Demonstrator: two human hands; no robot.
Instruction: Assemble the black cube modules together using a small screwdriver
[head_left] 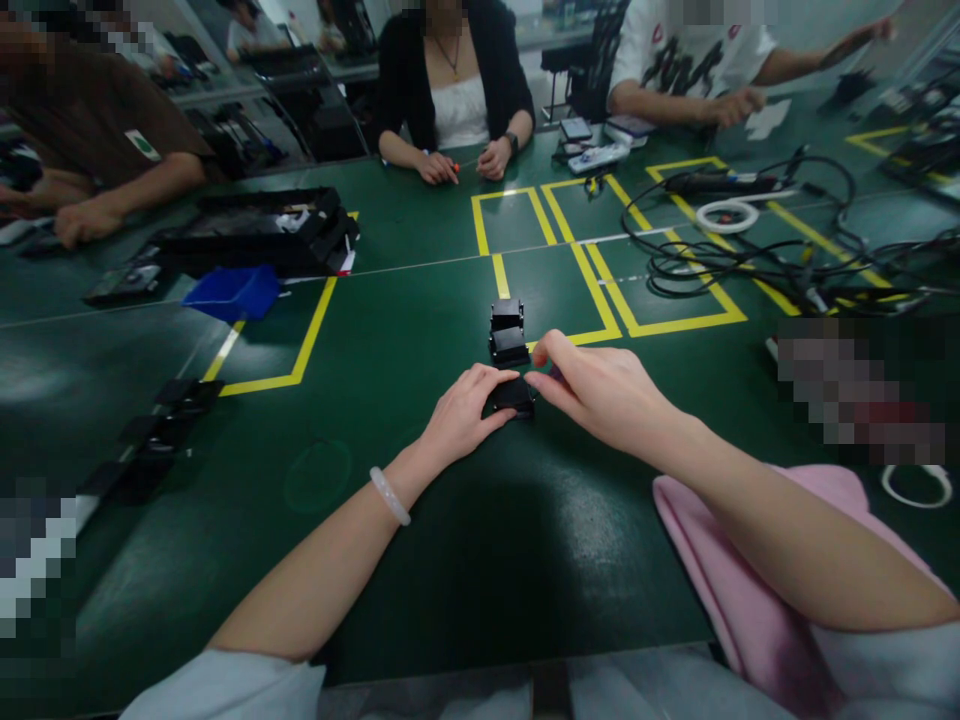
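A small black box-shaped part [514,398] rests on the green table in front of me. My left hand [466,408] is closed on it from the left, with fingers along its far edge and the thumb at its near edge. My right hand [592,385] is in a pinch at the part's right far corner; whatever sits between the fingertips is too small to make out. Just beyond, two similar black parts [508,345] stand in a short row, close to my fingers.
Several black parts [154,440] lie at the left. A blue bin [232,292] sits before stacked black trays [255,230]. Coiled black cables [705,265] spread at the right, and a pink cloth [720,560] lies under my right forearm. Co-workers sit across the table.
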